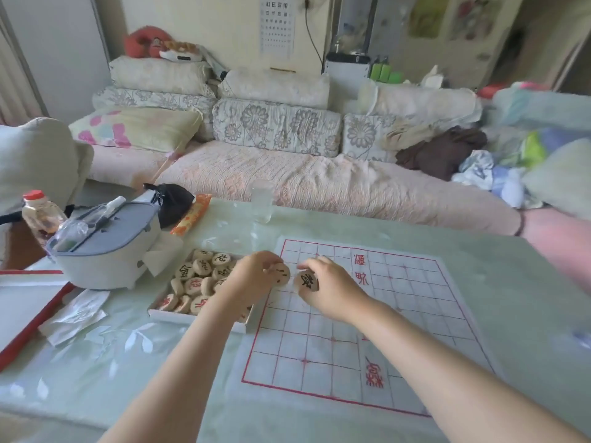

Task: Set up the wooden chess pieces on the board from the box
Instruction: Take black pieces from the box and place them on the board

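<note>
Cushioned sofa [287, 174] (eye chart [277, 24] above), daylight.

Both bare forearms stretched forward, left grip [252, 279] and right grip [329, 289] close together, fingers curled in pinches

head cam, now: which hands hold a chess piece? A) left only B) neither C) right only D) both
D: the left hand grips one wooden piece and the right hand grips a second piece, both at the edge of the board nearest the box.
</note>
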Action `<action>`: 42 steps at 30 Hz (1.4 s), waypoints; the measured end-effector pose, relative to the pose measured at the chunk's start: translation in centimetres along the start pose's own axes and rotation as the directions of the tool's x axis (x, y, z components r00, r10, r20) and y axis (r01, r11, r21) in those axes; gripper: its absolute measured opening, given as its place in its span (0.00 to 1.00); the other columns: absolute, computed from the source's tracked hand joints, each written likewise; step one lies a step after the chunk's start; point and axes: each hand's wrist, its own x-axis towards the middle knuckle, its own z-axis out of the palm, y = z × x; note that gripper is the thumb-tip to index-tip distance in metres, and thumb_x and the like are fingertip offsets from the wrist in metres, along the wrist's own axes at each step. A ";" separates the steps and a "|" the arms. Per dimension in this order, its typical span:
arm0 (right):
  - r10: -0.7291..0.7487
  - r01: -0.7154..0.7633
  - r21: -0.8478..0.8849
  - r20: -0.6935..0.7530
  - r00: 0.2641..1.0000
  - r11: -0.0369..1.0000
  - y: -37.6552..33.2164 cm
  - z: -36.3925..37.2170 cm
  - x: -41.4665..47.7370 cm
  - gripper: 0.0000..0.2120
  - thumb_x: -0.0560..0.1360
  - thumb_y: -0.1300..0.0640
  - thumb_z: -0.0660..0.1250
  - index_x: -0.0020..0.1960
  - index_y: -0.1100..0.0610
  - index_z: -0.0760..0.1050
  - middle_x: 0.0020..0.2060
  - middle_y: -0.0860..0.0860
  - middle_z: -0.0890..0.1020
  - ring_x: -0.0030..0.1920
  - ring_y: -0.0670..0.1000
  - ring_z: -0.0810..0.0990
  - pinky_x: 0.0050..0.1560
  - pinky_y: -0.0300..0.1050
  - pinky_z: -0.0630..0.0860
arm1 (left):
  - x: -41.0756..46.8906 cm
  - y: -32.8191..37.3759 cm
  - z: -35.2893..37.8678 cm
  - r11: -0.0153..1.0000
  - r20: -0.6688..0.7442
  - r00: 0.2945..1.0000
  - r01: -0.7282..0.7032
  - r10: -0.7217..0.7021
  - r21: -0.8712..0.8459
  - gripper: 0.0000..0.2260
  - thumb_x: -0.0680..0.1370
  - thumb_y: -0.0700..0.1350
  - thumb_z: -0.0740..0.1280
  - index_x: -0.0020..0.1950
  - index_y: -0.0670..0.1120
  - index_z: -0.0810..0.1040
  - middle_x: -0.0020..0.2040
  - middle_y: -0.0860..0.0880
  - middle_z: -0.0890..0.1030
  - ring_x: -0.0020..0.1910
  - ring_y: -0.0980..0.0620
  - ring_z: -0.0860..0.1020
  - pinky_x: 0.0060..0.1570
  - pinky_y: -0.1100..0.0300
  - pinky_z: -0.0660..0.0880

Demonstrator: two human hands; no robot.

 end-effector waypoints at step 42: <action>0.394 -0.300 0.336 -0.258 0.882 0.893 24.6 -11.0 -15.7 0.11 0.67 0.56 0.77 0.46 0.45 0.79 0.33 0.43 0.78 0.30 0.39 0.72 0.34 0.32 0.70 | 0.7 20.2 27.4 0.872 0.386 0.921 0.223 -0.042 -0.437 0.11 0.72 0.49 0.74 0.51 0.46 0.82 0.40 0.45 0.84 0.33 0.52 0.76 0.33 0.63 0.73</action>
